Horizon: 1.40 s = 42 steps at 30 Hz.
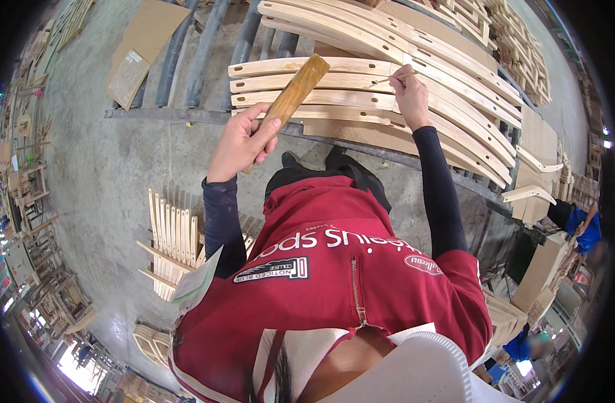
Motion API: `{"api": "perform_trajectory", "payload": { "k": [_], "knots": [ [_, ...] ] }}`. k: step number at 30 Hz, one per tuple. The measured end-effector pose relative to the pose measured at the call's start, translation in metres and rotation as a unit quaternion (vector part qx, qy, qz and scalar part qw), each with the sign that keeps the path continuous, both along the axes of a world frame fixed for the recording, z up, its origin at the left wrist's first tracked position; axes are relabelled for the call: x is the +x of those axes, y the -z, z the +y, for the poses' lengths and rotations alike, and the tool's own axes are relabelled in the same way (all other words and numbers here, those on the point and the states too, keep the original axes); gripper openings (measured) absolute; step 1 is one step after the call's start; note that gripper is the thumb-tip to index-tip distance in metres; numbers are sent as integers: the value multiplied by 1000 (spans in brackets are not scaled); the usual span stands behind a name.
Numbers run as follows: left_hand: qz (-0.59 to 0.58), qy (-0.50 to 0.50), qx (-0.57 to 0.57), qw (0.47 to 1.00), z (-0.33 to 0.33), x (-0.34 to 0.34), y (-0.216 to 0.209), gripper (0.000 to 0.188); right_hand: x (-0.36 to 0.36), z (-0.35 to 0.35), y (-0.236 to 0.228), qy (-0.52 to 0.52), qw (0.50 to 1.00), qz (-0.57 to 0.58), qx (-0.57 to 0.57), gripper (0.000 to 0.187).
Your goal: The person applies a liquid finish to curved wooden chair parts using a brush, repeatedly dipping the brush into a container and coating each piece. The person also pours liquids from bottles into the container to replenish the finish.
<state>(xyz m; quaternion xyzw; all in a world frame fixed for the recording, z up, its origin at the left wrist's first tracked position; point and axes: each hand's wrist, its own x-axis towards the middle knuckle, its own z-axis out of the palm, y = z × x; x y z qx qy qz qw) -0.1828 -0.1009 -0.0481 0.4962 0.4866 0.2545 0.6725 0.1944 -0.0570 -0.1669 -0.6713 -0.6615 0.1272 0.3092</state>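
Observation:
My left hand is closed around the lower end of a flat brown wooden bar, which slants up and to the right. To its right, my right hand pinches a thin stick-like tool with a dark tip; its exact kind is too small to make out. That tip is over the curved pale wooden pieces, which lie side by side and have oval slots near their ends. Whether the tip touches the wood, I cannot tell.
Under the pieces runs a roller conveyor with a metal edge rail. Cardboard lies on its left part. Pale wooden frames stand on the floor behind my left arm. At the far right, a person in blue is nearby.

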Motion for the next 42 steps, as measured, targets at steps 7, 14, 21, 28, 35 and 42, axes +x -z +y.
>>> {"api": "perform_trajectory", "payload": {
  "k": [7, 14, 21, 28, 35, 42],
  "knots": [
    [3, 11, -1, 1000, 2, 3, -1, 28, -6, 4, -4, -1, 999, 36, -17, 13],
    [-10, 14, 1, 1000, 3, 3, 1, 28, -12, -1, -10, 16, 1000, 7, -12, 17],
    [-3, 16, -3, 1000, 3, 4, 0, 28, -8, 3, -4, 34, 998, -4, 44, 21],
    [-2, 16, -3, 1000, 2, 2, 3, 29, -12, 3, 1, 43, 999, 0, 22, 23],
    [-8, 25, -5, 1000, 3, 3, 2, 28, -9, 5, -6, 49, 998, -7, 26, 24],
    [-9, 25, -7, 1000, 4, 4, 3, 27, -15, 2, -3, 36, 998, 26, 33, 23]
  ]
}}
